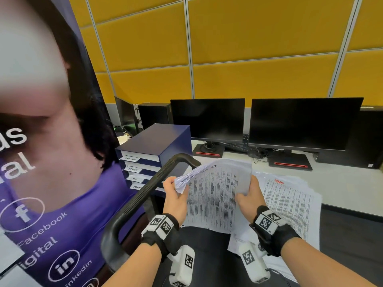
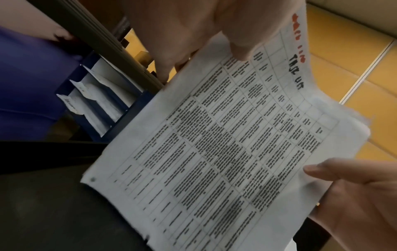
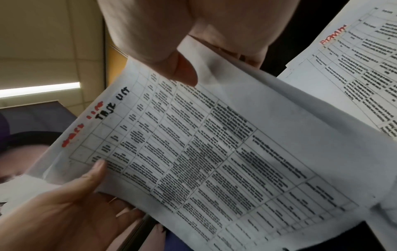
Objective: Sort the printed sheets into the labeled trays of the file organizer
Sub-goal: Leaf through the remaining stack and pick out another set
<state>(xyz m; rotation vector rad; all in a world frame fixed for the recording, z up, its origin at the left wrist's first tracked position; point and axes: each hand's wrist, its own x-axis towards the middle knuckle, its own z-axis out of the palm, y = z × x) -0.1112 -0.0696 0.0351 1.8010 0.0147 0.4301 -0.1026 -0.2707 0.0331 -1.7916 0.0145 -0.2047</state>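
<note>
Banner [image 1: 51, 162], purple and printed with social-media logos, fills the far left of the head view. Just right of it, at the left edge of the desk [image 1: 342, 183], stands the dark blue file organizer [image 1: 157, 141], its stacked trays carrying small handwritten white labels; the curved black chair arm [image 1: 145, 193] crosses in front of its lower trays. The left hand [image 1: 176, 195] pinches the left edge of a held bundle of printed sheets [image 1: 215, 193], thumb on the printed face and fingers curled behind, where the page edges fan out. The top sheet bears a dense table and a handwritten black heading, with a red marking beside it in the wrist views. The right hand [image 1: 250, 197] grips the bundle's right edge, thumb pressed on the front and fingers wrapped behind. The bundle hangs in the air above the black chair seat [image 1: 203, 245], near the desk's front edge. To its right a loose pile of sheets [image 1: 290, 199] lies on the desk and overhangs the front edge; its top page has a red handwritten heading. Two dark monitors [image 1: 207, 119] [image 1: 302, 123] stand along the desk's back edge before yellow wall panels [image 1: 248, 48].
</note>
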